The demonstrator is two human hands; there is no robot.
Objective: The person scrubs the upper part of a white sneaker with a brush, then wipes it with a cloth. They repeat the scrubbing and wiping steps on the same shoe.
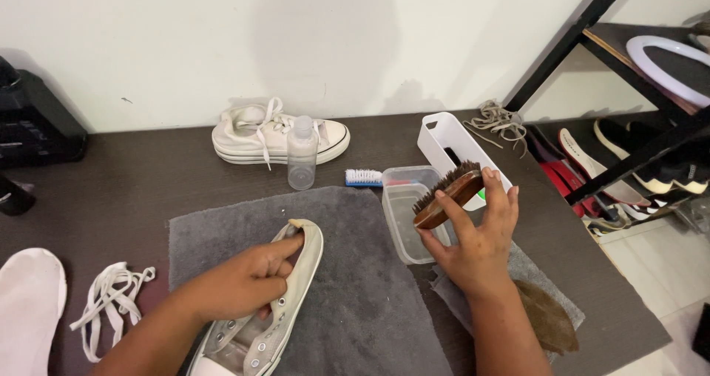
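Note:
My left hand point(248, 280) grips a worn off-white canvas sneaker point(277, 317) with no laces, lying on a grey towel point(355, 287), fingers tucked inside its heel opening. My right hand point(477, 235) holds a wooden brush with dark bristles point(447, 192) tilted over a clear plastic tub of water point(407, 213). The brush sits at the tub's right rim, bristles facing up and away.
A second white laced sneaker point(277, 136) stands at the back, a small clear bottle point(302, 154) in front of it. A blue-handled brush point(364, 177), white bin point(451, 143), loose laces point(111, 298), insole point(29, 302), brown cloth point(547, 317). Shoe rack point(629, 154) at right.

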